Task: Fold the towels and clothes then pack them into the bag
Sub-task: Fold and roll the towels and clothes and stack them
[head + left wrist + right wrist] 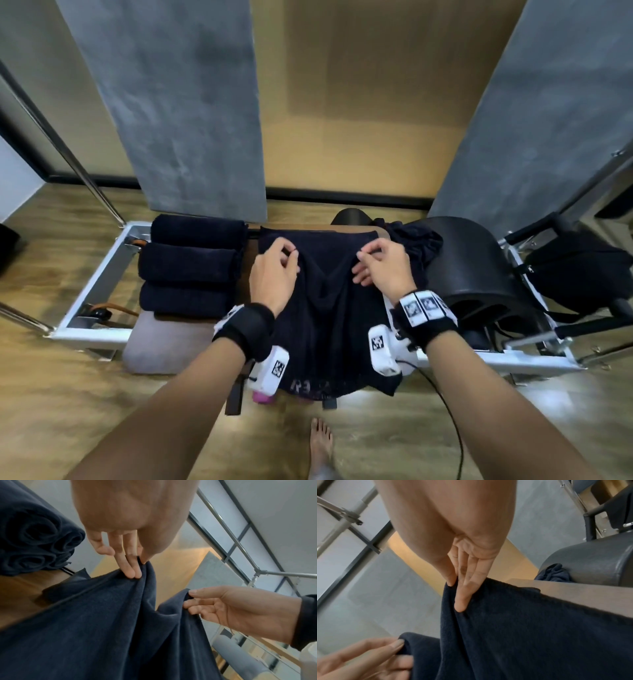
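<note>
A dark navy towel [325,301] lies spread over the bench, its near end hanging off the front edge. My left hand [287,255] pinches a raised fold near the towel's far edge between thumb and fingers [135,569]. My right hand [364,257] pinches a second fold a little to the right, thumb against fingers [462,599]. The cloth sags in a valley between the two pinches. Three rolled navy towels [191,267] lie side by side at the left. A crumpled dark garment [418,243] sits at the back right. A black bag [579,270] rests at the far right.
A black curved padded barrel [476,260] stands right of the towel. The white metal frame [102,270] surrounds the bench, with slanted poles [85,178] at the left. A grey cushion [161,342] sits at the front left. My bare foot [320,445] is on the wooden floor.
</note>
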The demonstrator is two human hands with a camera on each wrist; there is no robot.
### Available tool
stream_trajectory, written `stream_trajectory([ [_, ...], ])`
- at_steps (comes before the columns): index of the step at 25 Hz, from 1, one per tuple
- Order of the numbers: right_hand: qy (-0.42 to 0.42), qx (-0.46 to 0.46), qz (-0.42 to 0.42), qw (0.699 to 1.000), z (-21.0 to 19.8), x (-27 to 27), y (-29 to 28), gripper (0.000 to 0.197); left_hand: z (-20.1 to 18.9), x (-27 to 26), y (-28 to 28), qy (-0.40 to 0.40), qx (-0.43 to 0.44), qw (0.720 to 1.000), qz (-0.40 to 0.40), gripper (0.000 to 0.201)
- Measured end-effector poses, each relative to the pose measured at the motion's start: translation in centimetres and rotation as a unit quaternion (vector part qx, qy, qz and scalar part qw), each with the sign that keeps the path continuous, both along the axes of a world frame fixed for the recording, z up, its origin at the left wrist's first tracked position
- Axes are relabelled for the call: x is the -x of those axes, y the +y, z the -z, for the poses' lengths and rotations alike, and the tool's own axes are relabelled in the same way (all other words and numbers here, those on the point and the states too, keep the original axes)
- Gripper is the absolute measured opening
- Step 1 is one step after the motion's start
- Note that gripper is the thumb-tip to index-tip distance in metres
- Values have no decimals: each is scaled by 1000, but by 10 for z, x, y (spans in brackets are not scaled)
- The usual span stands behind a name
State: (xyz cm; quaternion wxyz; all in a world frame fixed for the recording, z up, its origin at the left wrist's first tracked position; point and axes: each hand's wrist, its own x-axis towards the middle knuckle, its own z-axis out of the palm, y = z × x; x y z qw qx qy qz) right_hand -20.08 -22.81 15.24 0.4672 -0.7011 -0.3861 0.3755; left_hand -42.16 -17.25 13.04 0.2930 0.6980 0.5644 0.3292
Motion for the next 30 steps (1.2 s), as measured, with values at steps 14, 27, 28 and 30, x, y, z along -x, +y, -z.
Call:
stream_trajectory([
  [14, -87, 206, 30, 974, 105, -15, -89, 12, 76, 63, -70, 144, 149, 977, -52, 9],
  [27, -242, 46, -50, 968, 99, -3, -116, 20, 95, 92, -86, 117, 44, 978, 169, 44],
  [28, -274, 50, -71, 958, 104, -3, -121, 16, 97, 97, -89, 160, 49, 966, 195, 58],
  [30, -304, 47, -110, 945, 110, -3, -130, 26, 101, 103, -92, 230, 58, 943, 232, 88],
])
